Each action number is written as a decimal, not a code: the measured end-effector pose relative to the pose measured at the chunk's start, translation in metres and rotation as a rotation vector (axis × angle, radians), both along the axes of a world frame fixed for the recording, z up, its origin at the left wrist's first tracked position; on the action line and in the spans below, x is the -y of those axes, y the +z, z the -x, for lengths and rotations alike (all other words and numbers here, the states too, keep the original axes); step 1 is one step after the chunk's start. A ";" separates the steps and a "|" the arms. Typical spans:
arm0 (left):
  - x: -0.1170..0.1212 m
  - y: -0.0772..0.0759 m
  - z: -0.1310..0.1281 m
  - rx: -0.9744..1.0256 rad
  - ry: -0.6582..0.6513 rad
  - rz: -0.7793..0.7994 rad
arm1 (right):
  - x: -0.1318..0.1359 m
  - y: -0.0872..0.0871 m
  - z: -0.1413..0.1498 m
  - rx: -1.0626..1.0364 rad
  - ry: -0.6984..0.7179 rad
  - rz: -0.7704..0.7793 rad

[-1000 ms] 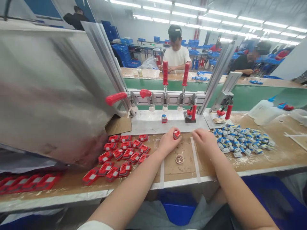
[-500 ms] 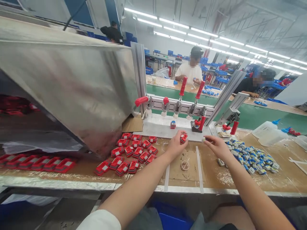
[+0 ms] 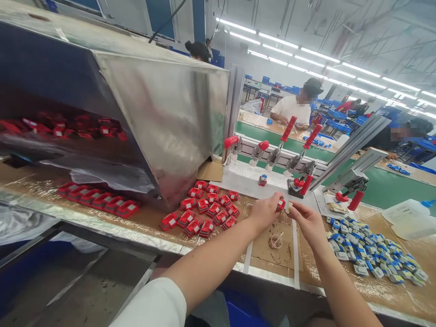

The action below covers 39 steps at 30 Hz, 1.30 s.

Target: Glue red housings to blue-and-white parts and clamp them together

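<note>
My left hand (image 3: 265, 213) is closed around a small red plastic housing (image 3: 281, 204), held up over the bench. Close beside it, my right hand (image 3: 309, 222) pinches a small pale, yellowish piece (image 3: 288, 208) between thumb and fingertips. The piece is right at the housing's edge; whether they touch I cannot tell. Left of my hands lies a group of red housings (image 3: 214, 209) with pale centres. To the right is a heap of small blue, white and yellow blocks (image 3: 371, 250). Below the hands, a small round dish (image 3: 275, 241) with a thin stick sits on cardboard.
Behind my hands stands a row of red-handled toggle clamps (image 3: 289, 129), with a red-and-blue part (image 3: 262, 180) on the white base. A large metal hood (image 3: 170, 122) blocks the left, a row of red housings (image 3: 98, 200) before it. Plastic bottles (image 3: 410, 218) lie at right. Co-workers sit opposite.
My right hand has come in toward the left, bringing the pale piece up to the red housing. The view has turned left, so the bench things appear further right.
</note>
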<state>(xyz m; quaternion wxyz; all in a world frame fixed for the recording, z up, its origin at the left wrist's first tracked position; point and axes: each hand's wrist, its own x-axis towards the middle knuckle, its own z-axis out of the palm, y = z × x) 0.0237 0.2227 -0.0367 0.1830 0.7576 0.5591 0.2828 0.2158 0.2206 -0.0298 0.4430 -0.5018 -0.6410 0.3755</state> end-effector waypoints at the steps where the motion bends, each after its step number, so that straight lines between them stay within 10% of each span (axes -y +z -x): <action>1: 0.000 0.000 0.000 0.018 0.006 0.008 | 0.001 0.003 -0.001 0.080 -0.024 -0.084; 6: -0.001 -0.002 -0.001 0.273 -0.070 0.069 | 0.002 0.028 -0.009 0.449 0.082 -0.598; 12: -0.002 -0.002 -0.001 0.371 -0.180 0.126 | -0.009 0.047 -0.021 0.766 0.453 -0.756; 22: -0.011 -0.022 -0.008 0.637 -0.300 0.299 | -0.026 0.009 -0.024 0.833 0.475 -0.866; 29: -0.014 -0.020 -0.005 1.025 -0.534 0.515 | -0.016 -0.008 -0.010 0.532 0.267 -0.650; 39: 0.000 0.000 -0.002 0.272 -0.256 -0.152 | 0.015 -0.027 0.018 -0.513 -0.146 -0.023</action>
